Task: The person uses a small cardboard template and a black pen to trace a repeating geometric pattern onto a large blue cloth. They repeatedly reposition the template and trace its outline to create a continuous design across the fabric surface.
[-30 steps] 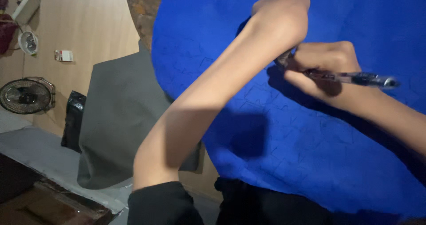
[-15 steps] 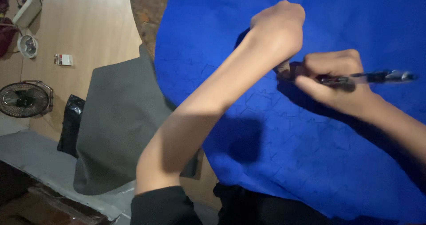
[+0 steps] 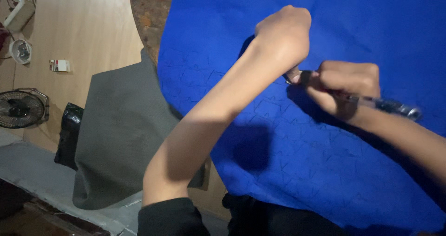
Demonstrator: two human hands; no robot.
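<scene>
A large blue sheet (image 3: 325,171) with faint pen marks in a repeating pattern fills the right side of the view. My left hand (image 3: 284,35) rests on it near the top, wrist bent and fingers curled under against the sheet. Just to its right, my right hand (image 3: 347,85) grips a clear-barrelled pen (image 3: 395,106). The pen's tip end sits beside my left hand, on the sheet. My left forearm crosses the view from the lower left.
A grey cloth (image 3: 118,138) lies left of the blue sheet. Beyond it are a wooden floor (image 3: 88,26), a small round fan (image 3: 19,108), a black bag (image 3: 68,133), a small box (image 3: 59,65) and a white plug strip (image 3: 18,12).
Both hands sit slightly lower in the view. The pen's back end has dipped down and my right hand has shifted a little along the sheet.
</scene>
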